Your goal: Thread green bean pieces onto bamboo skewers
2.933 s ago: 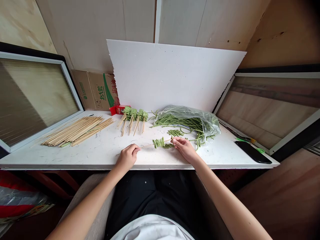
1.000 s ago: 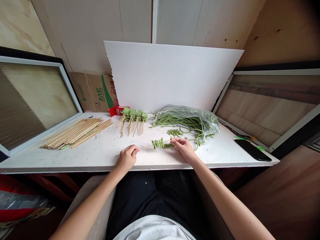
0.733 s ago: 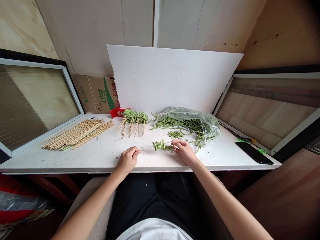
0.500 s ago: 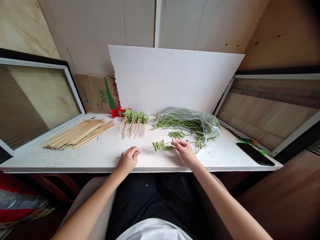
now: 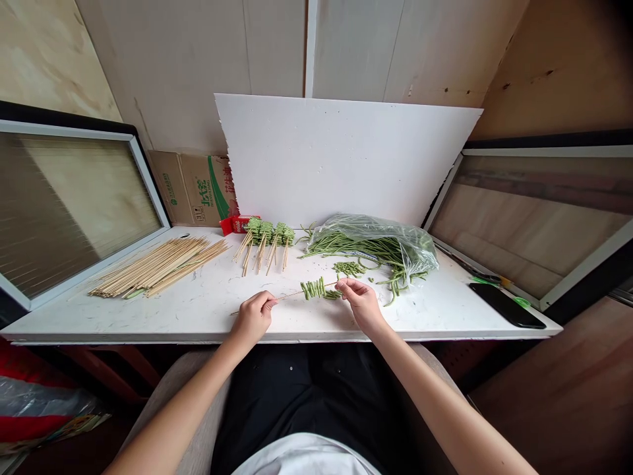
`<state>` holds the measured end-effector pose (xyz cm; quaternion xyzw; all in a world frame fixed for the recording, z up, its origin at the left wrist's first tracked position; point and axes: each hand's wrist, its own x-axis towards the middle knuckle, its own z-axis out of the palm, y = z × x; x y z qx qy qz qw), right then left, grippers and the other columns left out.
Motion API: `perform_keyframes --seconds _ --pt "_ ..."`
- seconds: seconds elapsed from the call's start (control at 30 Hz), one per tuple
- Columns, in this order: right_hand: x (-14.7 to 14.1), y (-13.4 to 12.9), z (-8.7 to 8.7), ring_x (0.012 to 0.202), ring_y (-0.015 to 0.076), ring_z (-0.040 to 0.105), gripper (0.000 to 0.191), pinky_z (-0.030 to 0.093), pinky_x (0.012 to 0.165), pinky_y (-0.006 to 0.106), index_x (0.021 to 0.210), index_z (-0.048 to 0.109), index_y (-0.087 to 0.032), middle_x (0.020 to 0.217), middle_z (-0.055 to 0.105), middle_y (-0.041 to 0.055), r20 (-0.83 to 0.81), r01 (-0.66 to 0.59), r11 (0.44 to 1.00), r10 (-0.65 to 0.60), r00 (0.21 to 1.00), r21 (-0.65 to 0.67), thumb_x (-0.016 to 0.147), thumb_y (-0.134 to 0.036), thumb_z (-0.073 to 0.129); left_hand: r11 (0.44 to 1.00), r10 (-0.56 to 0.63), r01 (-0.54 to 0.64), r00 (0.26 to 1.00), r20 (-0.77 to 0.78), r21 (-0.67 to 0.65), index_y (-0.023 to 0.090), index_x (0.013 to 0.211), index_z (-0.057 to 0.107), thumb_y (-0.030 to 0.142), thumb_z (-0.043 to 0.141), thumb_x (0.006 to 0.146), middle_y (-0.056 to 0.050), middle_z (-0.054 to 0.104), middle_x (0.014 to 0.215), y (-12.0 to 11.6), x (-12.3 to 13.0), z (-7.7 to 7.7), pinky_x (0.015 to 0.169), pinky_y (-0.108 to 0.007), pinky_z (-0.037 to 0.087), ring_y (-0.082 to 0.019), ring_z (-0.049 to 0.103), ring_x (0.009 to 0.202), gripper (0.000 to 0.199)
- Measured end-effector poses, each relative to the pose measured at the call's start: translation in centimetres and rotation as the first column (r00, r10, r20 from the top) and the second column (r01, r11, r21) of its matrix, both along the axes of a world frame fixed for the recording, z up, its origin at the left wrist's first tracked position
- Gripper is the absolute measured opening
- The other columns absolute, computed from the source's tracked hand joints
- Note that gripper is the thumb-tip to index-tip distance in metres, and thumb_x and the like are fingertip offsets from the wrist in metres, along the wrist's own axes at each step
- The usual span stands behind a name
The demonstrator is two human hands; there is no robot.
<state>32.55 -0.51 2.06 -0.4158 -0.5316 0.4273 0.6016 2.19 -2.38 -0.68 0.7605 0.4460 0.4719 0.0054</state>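
My left hand (image 5: 254, 313) is closed round a thin bamboo skewer (image 5: 289, 295), whose blunt end sticks out to the left. Several short green bean pieces (image 5: 313, 288) are threaded side by side along the skewer's right half. At its right end my right hand (image 5: 362, 303) pinches a small piece of green bean (image 5: 338, 280) against the skewer tip. Just beneath, a small heap of cut bean pieces (image 5: 331, 295) lies on the white table (image 5: 188, 316), partly hidden. A second pile of cut pieces (image 5: 349, 268) lies farther back.
Loose bamboo skewers (image 5: 158, 264) lie at the left. Filled bean skewers (image 5: 267, 234) are stacked near a red box (image 5: 237, 224). A clear plastic bag (image 5: 418, 244) holds long green beans (image 5: 366, 245). A black phone (image 5: 507, 305) lies at the right edge. A white board (image 5: 346, 161) stands behind.
My right hand has moved slightly left along the skewer, with a bean piece at the tip. My left hand keeps its hold in nearly the same place.
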Motion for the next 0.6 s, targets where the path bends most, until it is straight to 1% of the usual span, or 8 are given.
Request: perform_keyframes --seconds 0.17,0.27,0.37,0.47,0.6 --pt "-0.4 -0.5 0.3 0.095 0.0268 0.066 0.038 0.05 0.085 0.038 0.089 0.08 -0.022 0.102 0.076 0.0083 0.036 0.057 0.998 -0.057 0.998 0.001 0.075 -0.058 0.085 1.0 0.004 -0.004 1.0 0.0 0.004 0.022 0.079 0.062 0.019 0.052 0.098 0.0 0.066 0.07 -0.2 0.1 0.3 0.062 -0.026 0.044 -0.016 0.059 0.062 0.022" --pt "-0.6 -0.5 0.2 0.097 0.0275 0.066 0.039 0.05 0.085 0.038 0.09 0.08 -0.022 0.104 0.077 0.009 0.028 0.065 0.998 -0.065 0.997 -0.004 0.074 -0.058 0.085 1.0 0.012 -0.012 1.0 -0.004 -0.004 0.022 0.078 0.062 0.021 0.052 0.098 0.0 0.066 0.069 -0.2 0.1 0.5 0.061 -0.026 0.043 -0.015 0.058 0.06 0.023" --pt "-0.7 -0.5 -0.1 0.098 0.0281 0.067 0.038 0.051 0.087 0.039 0.089 0.08 -0.022 0.102 0.077 0.0094 -0.005 0.073 0.997 -0.073 0.997 -0.028 0.073 -0.056 0.086 1.0 0.015 -0.015 1.0 -0.005 -0.001 0.021 0.077 0.062 0.022 0.052 0.098 0.0 0.066 0.068 -0.3 0.2 0.5 0.061 -0.026 0.043 -0.015 0.057 0.06 0.024" --pt "-1.2 -0.6 -0.5 0.099 0.0283 0.068 0.036 0.052 0.089 0.04 0.085 0.08 -0.022 0.099 0.078 0.0096 -0.029 0.05 0.998 -0.051 0.998 -0.041 0.074 -0.055 0.086 1.0 0.005 -0.005 1.0 0.0 0.002 0.021 0.076 0.062 0.021 0.052 0.098 0.0 0.066 0.069 -0.3 0.2 0.5 0.062 -0.026 0.043 -0.015 0.058 0.06 0.024" --pt "-2.1 -0.7 -0.8 0.102 0.0274 0.069 0.032 0.051 0.095 0.039 0.079 0.078 -0.022 0.1 0.078 0.0087 -0.007 0.013 1.0 -0.013 1.0 -0.007 0.074 -0.053 0.086 1.0 -0.023 0.023 1.0 0.006 -0.007 0.021 0.078 0.062 0.019 0.052 0.098 -0.001 0.067 0.072 -0.3 0.2 0.4 0.063 -0.026 0.044 -0.015 0.059 0.062 0.023"
